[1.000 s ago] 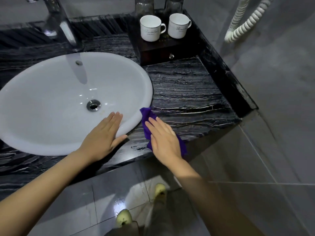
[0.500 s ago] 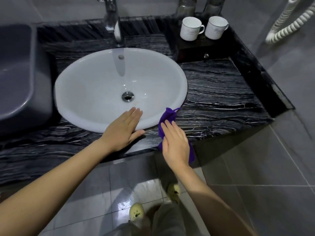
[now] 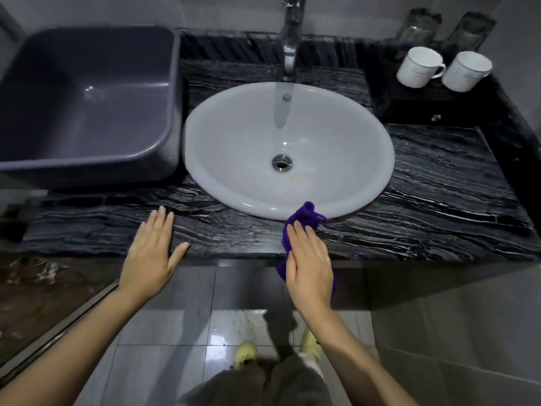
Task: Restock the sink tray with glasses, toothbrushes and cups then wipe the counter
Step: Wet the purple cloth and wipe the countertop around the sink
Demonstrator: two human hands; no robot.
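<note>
Pressing my right hand (image 3: pixel 310 265) flat on the crumpled purple cloth (image 3: pixel 304 218), I have it pinned at the front edge of the black, white-veined marble worktop (image 3: pixel 439 200), just below the middle of the frame; my fingers lie together and straight on it, not curled around it. My left hand (image 3: pixel 152 253) rests beside it, lower left of centre, open and bare, holding nothing, fingertips on the stone.

The risk I see is the edge. Part of the cloth hangs over the lip under my palm, and with only flat pressure on it a sideways stroke could drag it off onto the glossy grey floor tiles (image 3: pixel 175 332). The stone looks polished and a little wet, so my bracing hand could slide too. The cloth's upper tip touches the rim of the round white ceramic basin (image 3: pixel 292 148), whose smooth curve would let the fabric ride up rather than clean the seam.

At the upper right, two white ceramic cups (image 3: pixel 418 68) stand side by side on a dark wooden tray box (image 3: pixel 409 109), with two clear glasses (image 3: pixel 418 27) behind them; a wide sweep there could knock them. A grey plastic tub (image 3: pixel 87 98) fills the upper left.
</note>
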